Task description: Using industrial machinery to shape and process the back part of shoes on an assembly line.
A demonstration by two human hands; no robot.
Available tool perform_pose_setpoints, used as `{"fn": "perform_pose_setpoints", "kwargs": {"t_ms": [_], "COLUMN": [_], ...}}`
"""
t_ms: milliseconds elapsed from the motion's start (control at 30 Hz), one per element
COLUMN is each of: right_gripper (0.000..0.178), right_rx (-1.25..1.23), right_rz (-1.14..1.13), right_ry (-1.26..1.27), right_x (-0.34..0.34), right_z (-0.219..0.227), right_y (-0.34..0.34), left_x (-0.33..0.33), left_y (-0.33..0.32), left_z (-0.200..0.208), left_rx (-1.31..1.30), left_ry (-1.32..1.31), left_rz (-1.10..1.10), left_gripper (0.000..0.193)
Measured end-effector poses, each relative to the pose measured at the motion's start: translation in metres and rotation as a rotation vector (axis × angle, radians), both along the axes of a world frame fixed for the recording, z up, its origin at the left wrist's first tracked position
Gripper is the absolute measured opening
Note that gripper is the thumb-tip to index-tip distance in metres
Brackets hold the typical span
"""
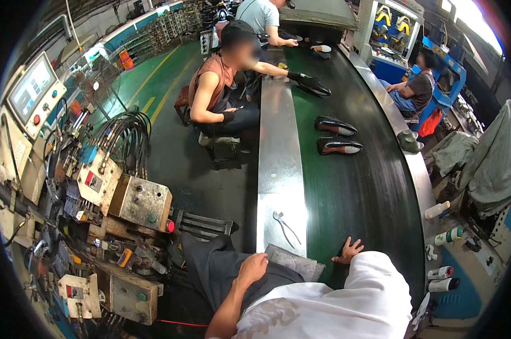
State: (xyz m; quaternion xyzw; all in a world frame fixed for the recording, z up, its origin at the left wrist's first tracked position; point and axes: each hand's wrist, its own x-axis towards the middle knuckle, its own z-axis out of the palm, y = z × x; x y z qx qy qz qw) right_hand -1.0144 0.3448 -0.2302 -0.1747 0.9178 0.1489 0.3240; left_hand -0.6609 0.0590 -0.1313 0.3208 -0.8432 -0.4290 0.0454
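My left hand [253,268] rests over the dark cloth on my lap with its fingers curled in; no object shows in it. Beside it a grey pad [294,262] lies at the near end of the metal ledge [279,152]. My right hand [348,251] is spread on the dark conveyor belt [374,192], holding nothing. Metal pincers [287,229] lie on the ledge, beyond the pad and apart from both hands. Farther up the belt sit two black-and-brown shoes with pale toes, one [339,147] nearer and one [335,126] just behind it.
A seated co-worker [216,90] reaches a gloved hand to dark shoes [313,85] on the belt; another person stands beyond. Machines with hoses and a control box [139,203] crowd the left. Bottles [437,210] line the right edge, where another person [416,87] sits.
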Motion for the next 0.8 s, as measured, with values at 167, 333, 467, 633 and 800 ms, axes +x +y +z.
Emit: {"fn": "perform_pose_setpoints", "kwargs": {"t_ms": [167,333,467,633,800], "right_gripper": [0.159,0.154,0.153,0.152,0.152], "right_rx": [-0.034,0.014,0.009,0.008,0.065], "right_rz": [0.055,0.051,0.093,0.027,-0.017], "right_ry": [-0.078,-0.167,-0.124,-0.146,-0.120], "right_x": [-0.002,-0.005,-0.009,-0.001,0.003], "right_z": [0.002,0.001,-0.016,-0.006,0.001], "right_y": [0.003,-0.004,0.014,0.003,0.001], "left_x": [0.001,-0.014,-0.028,-0.019,-0.014], "left_y": [-0.002,-0.007,-0.005,-0.003,-0.002], "left_z": [-0.003,-0.006,-0.005,0.000,0.000], "left_rx": [0.026,0.025,0.032,0.037,0.033], "left_ry": [-0.022,-0.252,-0.313,-0.293,-0.212], "left_rz": [0.012,-0.043,-0.040,0.023,0.038], "left_gripper": [0.034,0.037,0.038,0.037,0.039]}}
